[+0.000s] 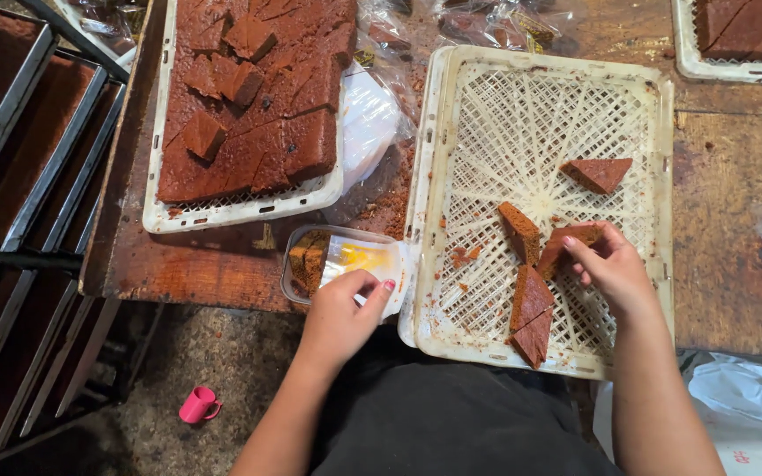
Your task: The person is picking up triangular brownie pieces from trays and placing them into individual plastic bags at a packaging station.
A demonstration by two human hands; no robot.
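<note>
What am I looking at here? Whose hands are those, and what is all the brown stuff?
There is one picture, taken by a camera worn on a person's head, looking down at their own two bare hands. The left hand rests on a clear plastic box that already holds some brown cake. The right hand grips a brown wedge of cake lying in a white plastic lattice tray, with four more wedges around it. A second white tray to the left is full of cut brown cake. Everything sits on a worn wooden table. A small pink cup lies on the floor.
</note>
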